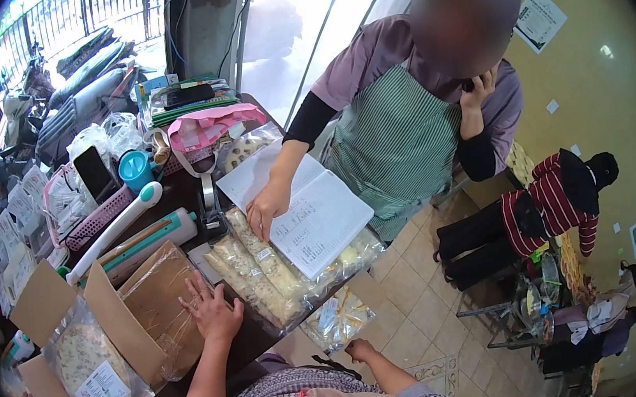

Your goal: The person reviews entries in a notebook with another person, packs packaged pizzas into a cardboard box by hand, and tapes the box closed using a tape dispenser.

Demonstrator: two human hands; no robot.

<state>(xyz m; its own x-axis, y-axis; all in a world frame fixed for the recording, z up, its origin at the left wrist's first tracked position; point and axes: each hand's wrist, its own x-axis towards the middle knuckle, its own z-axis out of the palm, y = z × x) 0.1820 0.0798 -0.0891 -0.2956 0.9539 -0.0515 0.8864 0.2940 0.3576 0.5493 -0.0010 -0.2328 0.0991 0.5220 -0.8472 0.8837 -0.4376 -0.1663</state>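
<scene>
Left hand: the left hand (211, 309) lies flat, palm down, fingers spread wide, on a brown parcel (158, 299) wrapped in clear film; it grips nothing, only presses the top.
Right hand: the right hand (361, 349) sits at the table edge at about five o'clock from the left one; its fingers look curled inward, just beside a small clear packet (337, 318), but whether they have hold of it cannot be told.
Brown parcel: on the dark table (251, 335), at nine o'clock of a row of long clear bags (260, 272) of pale food; its near end reaches past the left hand.
Open box: a cardboard box (44, 304) at eight o'clock of the parcel, flaps up; a bagged flat bread (94, 369) with a white label lies in it.
Other person: a person in a striped apron (394, 147) stands across the table at one o'clock; one hand (268, 204) rests on an open notebook (316, 214) that lies over the clear bags; the other hand is raised to the head.
Behind: a white and teal sealer (138, 235) at eleven o'clock of the parcel; a pink basket (96, 212) with a phone (94, 173) beyond it.
</scene>
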